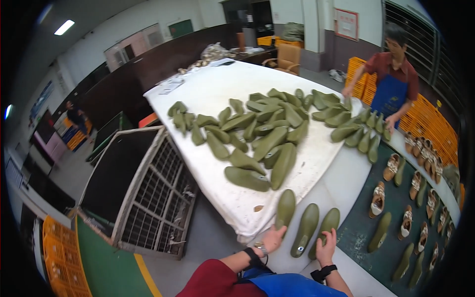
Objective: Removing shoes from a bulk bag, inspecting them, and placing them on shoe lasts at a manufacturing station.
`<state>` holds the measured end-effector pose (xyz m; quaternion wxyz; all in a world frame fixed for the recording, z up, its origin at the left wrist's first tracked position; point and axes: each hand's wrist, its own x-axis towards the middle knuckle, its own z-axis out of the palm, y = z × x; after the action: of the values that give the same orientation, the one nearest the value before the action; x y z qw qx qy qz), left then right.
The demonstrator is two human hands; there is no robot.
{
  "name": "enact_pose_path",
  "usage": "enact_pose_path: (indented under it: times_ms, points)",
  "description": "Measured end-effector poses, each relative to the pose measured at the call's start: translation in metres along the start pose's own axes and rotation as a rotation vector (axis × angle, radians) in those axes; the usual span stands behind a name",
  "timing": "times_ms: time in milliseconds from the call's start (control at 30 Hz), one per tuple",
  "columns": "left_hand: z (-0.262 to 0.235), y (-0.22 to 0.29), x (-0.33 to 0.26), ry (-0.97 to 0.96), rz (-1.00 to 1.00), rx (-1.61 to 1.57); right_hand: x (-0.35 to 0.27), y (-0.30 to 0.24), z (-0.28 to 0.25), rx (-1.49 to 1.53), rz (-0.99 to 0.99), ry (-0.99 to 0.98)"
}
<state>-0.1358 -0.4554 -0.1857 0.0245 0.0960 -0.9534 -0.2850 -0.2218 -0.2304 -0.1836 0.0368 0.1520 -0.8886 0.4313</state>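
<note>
My left hand (272, 239) is closed on the lower end of a green shoe last (286, 204) at the white table's near edge. Beside it a second green last (306, 225) lies untouched between my hands. My right hand (325, 248) has its fingers curled over a third last (330, 219). All three lie side by side, toes pointing away from me. Farther off, a loose heap of green lasts (269, 141) covers the middle of the white table (217, 81).
A dark green surface (354, 230) at right carries sandals (377, 200) and lasts in rows. Across the table a co-worker in a blue apron (388, 96) handles lined-up lasts (363, 141). A metal-framed cage (161, 193) stands left; orange crates (62, 257) are at lower left.
</note>
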Motion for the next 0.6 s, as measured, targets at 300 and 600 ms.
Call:
enact_pose_path:
  times_ms: [300,600]
  points:
    - [-0.002,0.033,0.020,-0.152,0.272,-0.058,0.002,-0.018,0.010,-0.013,-0.030,0.178]
    - [-0.028,0.055,0.023,-0.177,0.594,0.150,-0.076,-0.018,-0.089,0.249,0.244,0.002]
